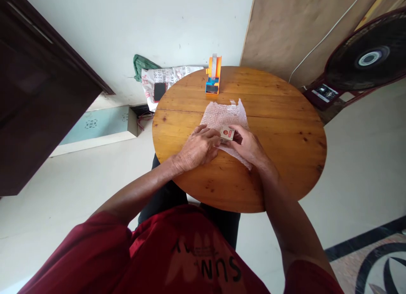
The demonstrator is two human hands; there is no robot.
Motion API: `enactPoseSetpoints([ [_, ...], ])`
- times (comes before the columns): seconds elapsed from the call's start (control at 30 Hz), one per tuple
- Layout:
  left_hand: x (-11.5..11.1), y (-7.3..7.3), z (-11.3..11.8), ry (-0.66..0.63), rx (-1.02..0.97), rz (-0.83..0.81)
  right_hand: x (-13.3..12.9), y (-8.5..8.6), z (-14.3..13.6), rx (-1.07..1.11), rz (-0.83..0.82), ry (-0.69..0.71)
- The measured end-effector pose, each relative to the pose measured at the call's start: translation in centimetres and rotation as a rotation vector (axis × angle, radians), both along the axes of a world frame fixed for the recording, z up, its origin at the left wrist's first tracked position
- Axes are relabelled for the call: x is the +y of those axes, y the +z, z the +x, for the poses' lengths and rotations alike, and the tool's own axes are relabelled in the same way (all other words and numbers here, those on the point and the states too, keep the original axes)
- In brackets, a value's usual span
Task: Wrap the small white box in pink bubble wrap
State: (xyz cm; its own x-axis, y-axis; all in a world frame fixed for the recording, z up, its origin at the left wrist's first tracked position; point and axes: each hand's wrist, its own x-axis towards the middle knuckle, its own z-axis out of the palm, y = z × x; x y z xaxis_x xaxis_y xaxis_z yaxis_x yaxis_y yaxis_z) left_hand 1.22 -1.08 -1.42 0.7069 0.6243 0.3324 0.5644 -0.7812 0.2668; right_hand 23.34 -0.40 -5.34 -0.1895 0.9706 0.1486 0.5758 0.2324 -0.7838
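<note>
A small, pale cardboard box [226,133] with a red label and round emblem lies over a sheet of bubble wrap [222,113]. My right hand [249,145] grips its right end between thumb and fingers. From the other side my left hand [203,145] has its bent fingers against the left end of the box, with the fingertips partly hidden. The wrap spreads beyond both hands, and one corner trails toward me below my right wrist. A clear strip of tape [232,103] shows at its far edge.
An orange and blue tape dispenser [213,76] stands at the far side of the round wooden table [285,116]. Beyond the table's left edge, a dark phone [159,92] rests on a printed white bag [147,80]. A large round fan [369,57] stands at right.
</note>
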Motion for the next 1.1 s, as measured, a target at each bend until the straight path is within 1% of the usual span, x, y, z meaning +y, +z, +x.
enactPoseSetpoints([
  [0.13,1.2,-0.3,0.5,0.012,-0.112,-0.041,0.2,-0.7,0.3,0.073,-0.023,0.020],
  [0.23,2.2,-0.5,1.0,0.032,-0.205,-0.105,0.2,-0.5,0.6,0.134,-0.078,0.065],
  [0.3,2.7,-0.6,1.4,0.045,-0.264,-0.184,0.0,0.4,1.0,0.145,-0.114,0.064],
  [0.37,3.0,-0.5,1.8,0.072,-0.300,-0.276,-0.3,1.5,1.4,0.160,-0.126,0.032],
  [0.43,3.4,-0.3,2.1,0.104,-0.310,-0.355,-0.8,2.7,1.8,0.225,-0.140,0.024],
  [0.53,4.1,0.0,2.4,0.132,-0.305,-0.415,-1.4,4.0,2.3,0.309,-0.191,0.066],
  [0.6,4.6,-0.1,2.5,0.137,-0.305,-0.427,-1.5,4.4,2.3,0.266,-0.192,0.052],
  [0.67,5.0,-0.5,2.4,0.144,-0.322,-0.447,-1.4,4.5,2.1,0.171,-0.168,-0.029],
  [0.73,5.4,-1.1,2.4,0.149,-0.362,-0.486,-1.1,4.1,1.7,0.101,-0.145,-0.135],
  [0.8,5.8,-1.7,2.5,0.145,-0.418,-0.524,-0.8,3.5,1.5,0.110,-0.115,-0.204],
  [0.87,6.0,-2.1,2.7,0.136,-0.484,-0.558,-0.5,2.8,1.3,0.163,-0.087,-0.226],
  [0.93,6.1,-2.1,2.9,0.133,-0.540,-0.610,-0.4,2.4,1.2,0.214,-0.088,-0.243],
  [1.0,6.0,-1.8,2.9,0.141,-0.568,-0.685,-0.4,2.1,1.1,0.250,-0.119,-0.260],
  [1.1,5.5,-1.1,2.8,0.158,-0.532,-0.785,-0.4,2.1,1.1,0.297,-0.179,-0.255],
])
